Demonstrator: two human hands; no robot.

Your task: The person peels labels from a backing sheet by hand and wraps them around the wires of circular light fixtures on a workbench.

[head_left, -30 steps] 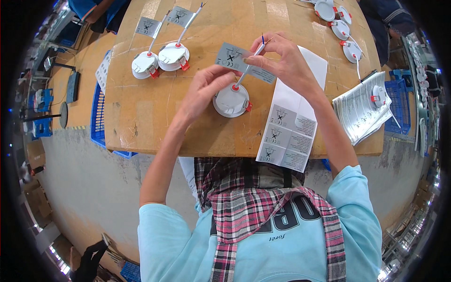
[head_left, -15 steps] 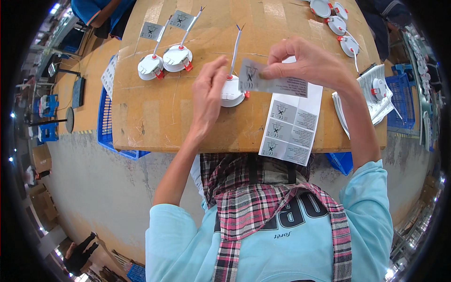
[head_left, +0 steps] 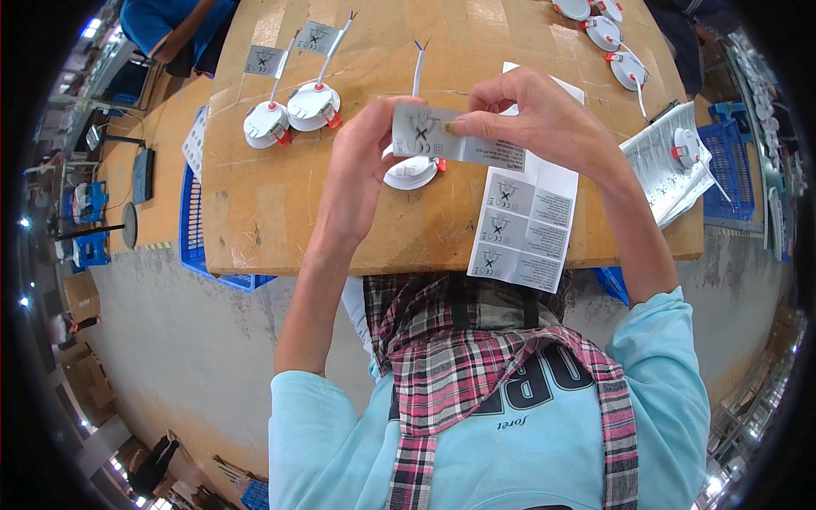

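Smooth, oblong grey label [head_left: 425,136] partly hiding round white lamp [head_left: 412,176]; right grip [head_left: 544,115] pinching it, left grip [head_left: 357,149] at its edge (closure hidden). Left of lamp, two flagged lamps [head_left: 311,108]; right, one paper sheet [head_left: 554,177], three labels [head_left: 499,227] fully visible.

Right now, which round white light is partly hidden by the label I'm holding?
The middle light, its upper part behind the grey label in your right hand. The left pair and the right-hand lights are clear of it.

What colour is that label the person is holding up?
The label is silver-grey with black print; it shows best in the head view.
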